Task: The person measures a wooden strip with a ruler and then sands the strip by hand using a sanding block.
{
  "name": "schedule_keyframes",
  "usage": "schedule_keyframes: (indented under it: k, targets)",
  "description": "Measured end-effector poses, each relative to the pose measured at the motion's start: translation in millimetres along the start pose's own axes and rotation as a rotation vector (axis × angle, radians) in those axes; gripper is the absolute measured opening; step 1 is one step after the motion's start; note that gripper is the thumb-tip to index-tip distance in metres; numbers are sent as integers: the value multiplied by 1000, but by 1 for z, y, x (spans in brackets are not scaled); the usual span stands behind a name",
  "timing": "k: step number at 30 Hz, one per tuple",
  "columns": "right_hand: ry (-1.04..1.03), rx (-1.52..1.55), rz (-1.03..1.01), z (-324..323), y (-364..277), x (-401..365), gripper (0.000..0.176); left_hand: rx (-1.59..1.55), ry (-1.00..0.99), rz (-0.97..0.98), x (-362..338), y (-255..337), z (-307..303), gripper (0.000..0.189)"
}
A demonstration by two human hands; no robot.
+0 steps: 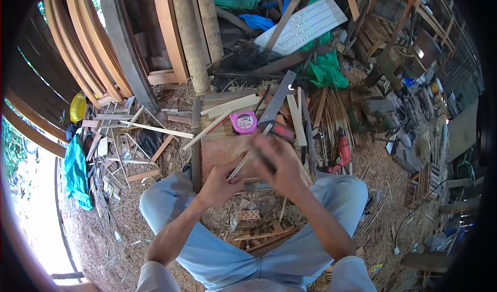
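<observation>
I count one left hand (220,186), one right hand (282,163), one thin slat (242,161) between them, one pink tape measure (243,122) at twelve.

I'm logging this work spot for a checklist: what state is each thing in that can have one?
left hand: closed on the near end of the thin strip.
right hand: blurred, over the strip; grip unclear.
thin strip: held slanting over the board.
tape measure: lying flat, no blade drawn out.
red drill: lying on its side.
</observation>
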State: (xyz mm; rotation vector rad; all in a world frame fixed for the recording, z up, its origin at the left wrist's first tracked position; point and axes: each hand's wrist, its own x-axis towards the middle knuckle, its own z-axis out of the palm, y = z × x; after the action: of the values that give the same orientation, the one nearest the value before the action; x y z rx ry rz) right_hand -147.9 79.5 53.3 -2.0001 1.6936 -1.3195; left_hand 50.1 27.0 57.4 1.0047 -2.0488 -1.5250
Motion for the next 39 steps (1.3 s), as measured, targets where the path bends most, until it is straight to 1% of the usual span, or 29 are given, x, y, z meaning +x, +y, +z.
schedule_keyframes:
  k: [1, 3, 4, 5, 7, 8, 9, 11, 12, 13, 15, 16, 19, 20, 22, 23, 25, 26, 27, 29, 30, 31, 33, 34, 35, 36, 37, 38, 39]
  targets:
    - [-2, -3, -15, -4, -2, 1, 52, 94, 37, 73, 2, -3, -2, 69]
    - [-146, 42, -39, -11, -6, 0, 55, 68, 7, 9, 0, 4, -1, 68]
    - [-23, -61, 72, -7, 10, 4, 54, 39, -36, -59, -2, 9, 0, 67]
    - [-26, -56, 79, -3, 14, 6, 54, 39, -40, -68, -4, 10, 0, 67]
    - [220, 16, 125, -8, 16, 15, 55, 9, -45, -43, -1, 14, 2, 71]
    - [99, -39, -106, -7, 2, 7, 54, 6, -39, -29, 0, 12, 2, 71]
    - [104, -44, -118, -5, 0, 1, 54, 15, -27, 6, -2, 6, 0, 69]
    - [-118, -105, -70, 1, -1, -12, 55, 30, -24, 34, 0, 5, -1, 67]
    - [-3, -119, -51, -4, 4, -1, 57, -27, -29, -12, 1, 8, -1, 68]
    - [-4, -113, -30, -3, 5, 2, 57, -86, -36, -62, -2, 11, 0, 69]
    - [220, 52, 174, -7, 11, 11, 54, -88, -27, -45, -5, 16, 3, 65]
    - [108, -93, -102, -9, -2, 4, 51, -87, -3, -25, -5, 17, 4, 61]
    - [-14, -162, -194, 3, -6, -12, 56, 107, 38, 116, -2, 5, 2, 62]
    - [-13, -151, -177, 6, 0, -9, 56, 113, 26, 102, -5, 3, 2, 62]
    - [292, -3, 169, -2, 13, 15, 55, -47, -28, -81, -4, 24, 3, 67]
    - [289, -10, 169, 1, 7, 8, 55, -54, -30, -79, -6, 20, 4, 67]
    - [132, -194, -65, 14, -13, -11, 51, 6, 15, -62, -6, 9, 3, 68]
    - [27, -177, -69, 17, -21, -24, 44, 9, 22, -59, -4, 10, 3, 68]
    - [27, -171, -71, 15, -15, -15, 44, 71, 14, -62, -3, 10, 3, 67]
    - [256, -167, 27, 4, 3, 6, 53, 138, -15, -93, -12, 8, 7, 67]
    - [246, -103, 279, -5, 4, 15, 54, 115, -23, -71, -10, 9, 9, 67]
    - [246, -110, 276, -4, -3, 11, 54, 85, -29, -44, -8, 9, 12, 67]
    - [169, -192, 110, 11, -24, -11, 43, 111, -9, 33, -5, -7, 14, 68]
    - [79, -203, 61, 17, -36, -27, 44, 145, 8, 90, -4, -7, 14, 69]
    - [83, -201, 61, 15, -28, -22, 44, 150, 8, 91, -2, -5, 14, 69]
    - [140, -177, 57, 10, -17, -12, 44, 109, 12, -3, -2, 9, 13, 69]
    - [195, -147, 66, 8, -9, -5, 45, 71, 8, -109, -7, 16, 12, 70]
    - [252, -40, 327, -2, -10, 11, 46, 88, -6, -82, -7, 13, 12, 70]
    - [252, -39, 328, 1, -9, 8, 46, 89, -6, -82, -8, 13, 12, 70]
